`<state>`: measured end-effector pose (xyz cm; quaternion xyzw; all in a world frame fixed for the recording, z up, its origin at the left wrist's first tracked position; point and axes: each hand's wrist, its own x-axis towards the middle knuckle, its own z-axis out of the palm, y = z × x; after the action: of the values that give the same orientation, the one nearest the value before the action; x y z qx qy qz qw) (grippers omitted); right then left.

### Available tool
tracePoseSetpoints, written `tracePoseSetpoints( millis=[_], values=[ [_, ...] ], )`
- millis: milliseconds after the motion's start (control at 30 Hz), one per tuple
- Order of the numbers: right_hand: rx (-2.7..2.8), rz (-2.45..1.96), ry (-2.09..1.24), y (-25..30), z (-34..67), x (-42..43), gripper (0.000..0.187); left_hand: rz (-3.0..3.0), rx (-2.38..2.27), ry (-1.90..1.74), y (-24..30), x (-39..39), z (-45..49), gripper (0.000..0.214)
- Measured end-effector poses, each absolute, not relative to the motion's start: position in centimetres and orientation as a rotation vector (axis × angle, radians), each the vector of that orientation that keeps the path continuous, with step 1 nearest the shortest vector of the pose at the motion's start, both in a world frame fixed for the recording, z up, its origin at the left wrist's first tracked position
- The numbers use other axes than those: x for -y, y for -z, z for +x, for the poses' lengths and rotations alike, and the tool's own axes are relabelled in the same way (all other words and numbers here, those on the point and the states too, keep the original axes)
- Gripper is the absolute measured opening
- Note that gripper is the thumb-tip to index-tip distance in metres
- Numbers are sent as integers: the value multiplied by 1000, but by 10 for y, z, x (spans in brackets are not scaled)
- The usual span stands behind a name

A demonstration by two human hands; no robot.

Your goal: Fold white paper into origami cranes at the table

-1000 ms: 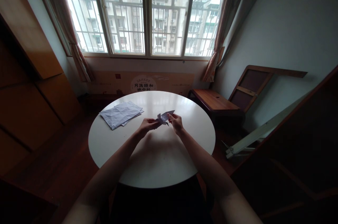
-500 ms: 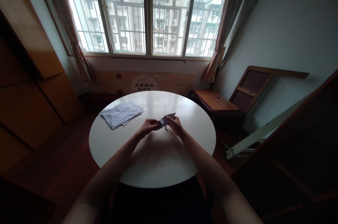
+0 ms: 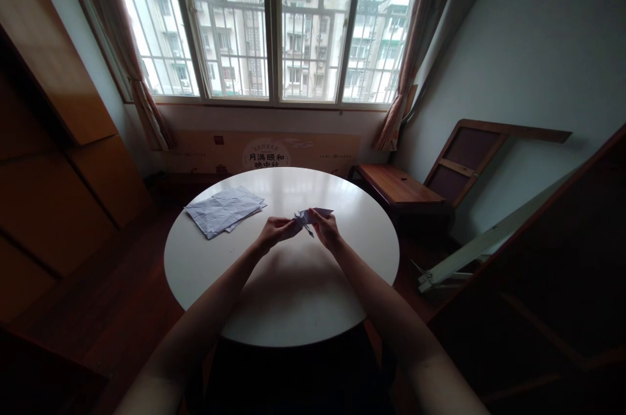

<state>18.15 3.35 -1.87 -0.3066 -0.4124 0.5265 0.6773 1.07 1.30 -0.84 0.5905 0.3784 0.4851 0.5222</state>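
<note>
Between my two hands is a small folded paper figure (image 3: 302, 216), pale bluish-white, held just above the middle of the round white table (image 3: 293, 304). My left hand (image 3: 274, 232) pinches its left side, thumb on top. My right hand (image 3: 323, 226) pinches the other side, and a pointed flap sticks out to the right past the fingers. A narrow pointed strip of the figure hangs down between the hands. Parts of the paper are hidden by my fingers. To the left on the table lie creased paper sheets (image 3: 222, 209), stacked unevenly.
A low wooden bench (image 3: 398, 183) and a leaning wooden frame (image 3: 457, 160) stand at the right. Beyond the table, a printed cardboard panel (image 3: 317, 147) sits under the barred window (image 3: 235, 30). Wooden cabinets (image 3: 39, 206) line the left.
My right hand has shifted slightly, and the pointed flap beyond it now lies flatter and reaches farther right. The folds between my hands look more spread. The sheets stay put.
</note>
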Motion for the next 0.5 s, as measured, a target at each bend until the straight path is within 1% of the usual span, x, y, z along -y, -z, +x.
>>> tracePoseSetpoints(
  millis=[100, 267, 500],
  values=[
    [938, -677, -1174, 19, 182, -34, 30, 1407, -887, -1165, 10, -15, 11, 45],
    [925, -679, -1209, 14, 182, -30, 32, 1443, -884, -1163, 14, -17, 9, 43],
    [1095, -654, -1265, 11, 182, -23, 29, 1499, -888, -1195, 15, -20, 7, 44]
  ],
)
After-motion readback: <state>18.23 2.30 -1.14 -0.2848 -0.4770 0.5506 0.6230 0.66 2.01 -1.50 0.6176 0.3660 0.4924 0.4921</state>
